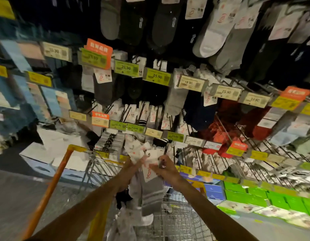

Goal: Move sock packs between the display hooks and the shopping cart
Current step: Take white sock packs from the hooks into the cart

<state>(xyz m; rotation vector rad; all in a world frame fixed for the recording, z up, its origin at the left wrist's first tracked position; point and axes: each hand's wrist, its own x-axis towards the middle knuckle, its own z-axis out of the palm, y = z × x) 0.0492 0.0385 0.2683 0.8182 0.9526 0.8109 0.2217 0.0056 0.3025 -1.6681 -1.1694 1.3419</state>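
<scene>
Gripping sock packs (151, 193) with left hand (131, 165) and right hand (166, 168), fingers curled, at 6 o'clock over shopping cart (178, 221). Display hooks (141, 111) at 12, green boxes (255, 195) at 4, grey floor (15, 197) at 8.

2 hands (L (132, 165), R (166, 168)), 1 cart (182, 221)

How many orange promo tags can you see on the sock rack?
4 orange promo tags: one upper left, one below it, one far right, one lower, right of centre. More may be hidden.
</scene>
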